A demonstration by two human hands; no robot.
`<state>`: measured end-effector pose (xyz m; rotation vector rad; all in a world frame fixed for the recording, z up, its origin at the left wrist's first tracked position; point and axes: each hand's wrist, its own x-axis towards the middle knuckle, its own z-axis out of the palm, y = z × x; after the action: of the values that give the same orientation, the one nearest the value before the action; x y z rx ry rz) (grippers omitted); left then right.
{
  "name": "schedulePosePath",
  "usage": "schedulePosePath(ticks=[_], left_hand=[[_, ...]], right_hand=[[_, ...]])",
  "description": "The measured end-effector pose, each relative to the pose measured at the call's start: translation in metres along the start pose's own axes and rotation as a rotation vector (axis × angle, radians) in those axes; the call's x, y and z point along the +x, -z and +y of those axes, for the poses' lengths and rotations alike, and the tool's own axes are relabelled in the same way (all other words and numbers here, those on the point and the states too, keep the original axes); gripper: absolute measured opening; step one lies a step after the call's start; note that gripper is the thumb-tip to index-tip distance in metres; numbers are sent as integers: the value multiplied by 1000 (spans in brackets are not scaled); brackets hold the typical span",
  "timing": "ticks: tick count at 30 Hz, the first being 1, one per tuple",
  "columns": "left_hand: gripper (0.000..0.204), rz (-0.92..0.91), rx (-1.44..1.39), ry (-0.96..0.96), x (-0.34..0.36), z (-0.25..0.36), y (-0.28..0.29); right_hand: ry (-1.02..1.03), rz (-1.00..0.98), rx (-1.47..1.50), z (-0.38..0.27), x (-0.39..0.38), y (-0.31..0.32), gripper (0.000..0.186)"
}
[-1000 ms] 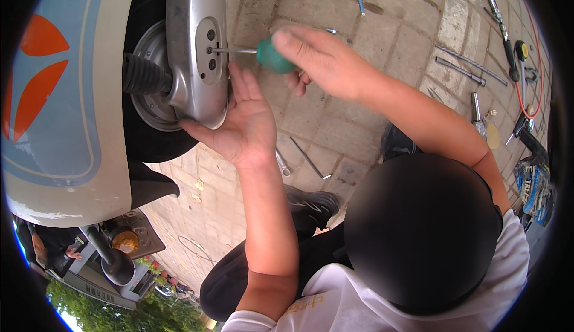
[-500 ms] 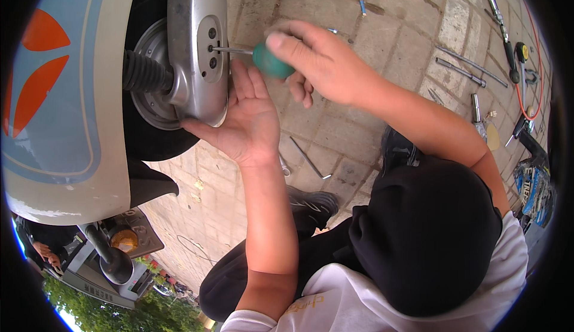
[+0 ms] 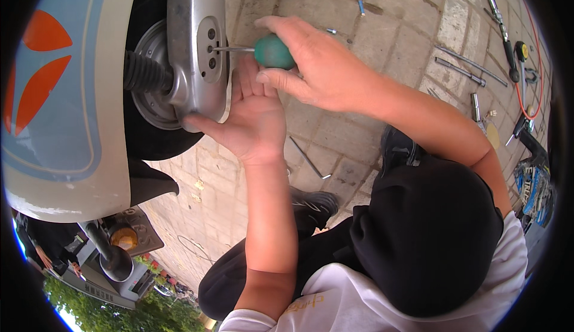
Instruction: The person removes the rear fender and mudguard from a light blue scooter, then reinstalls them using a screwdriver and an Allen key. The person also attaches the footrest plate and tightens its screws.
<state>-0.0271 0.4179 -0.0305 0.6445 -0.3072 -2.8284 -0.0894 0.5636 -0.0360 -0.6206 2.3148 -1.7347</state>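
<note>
A screwdriver with a green handle [image 3: 274, 52] is level, its shank reaching a fastener in the recessed oval of the silver cover [image 3: 200, 96] beside the scooter's wheel. My right hand [image 3: 320, 66] holds the handle from its end, fingers above and thumb below, the grip loose. My left hand [image 3: 254, 120] lies palm up just below the screwdriver, fingers stretched out and holding nothing. Its thumb is at the lower edge of the cover, and its fingertips are near the cover's side. Dark bolts [image 3: 211, 63] sit above and below the screwdriver tip.
A blue and cream body panel [image 3: 66, 147] and black rubber bellows [image 3: 146, 74] flank the wheel. On the paving lie a hex key [image 3: 310, 157], a ratchet [image 3: 499, 21], metal rods [image 3: 460, 72] and a tape measure [image 3: 522, 51]. Another person's hand [image 3: 45, 257] shows at lower left.
My right hand has loosened and shifted its hold on the handle, with the fingers now stretched over it and the thumb below. My left hand has moved slightly right.
</note>
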Motion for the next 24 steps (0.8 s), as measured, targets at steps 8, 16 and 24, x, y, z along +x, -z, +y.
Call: schedulePosePath(ticks=[8, 16, 24], left_hand=[[100, 85, 264, 41, -1, -16, 3], [78, 83, 411, 58, 5, -10, 12], [52, 225, 471, 156, 2, -16, 37]], right_hand=[[-194, -118, 235, 7, 13, -5, 45], [421, 31, -539, -1, 25, -2, 37], [152, -43, -226, 0, 29, -4, 20]])
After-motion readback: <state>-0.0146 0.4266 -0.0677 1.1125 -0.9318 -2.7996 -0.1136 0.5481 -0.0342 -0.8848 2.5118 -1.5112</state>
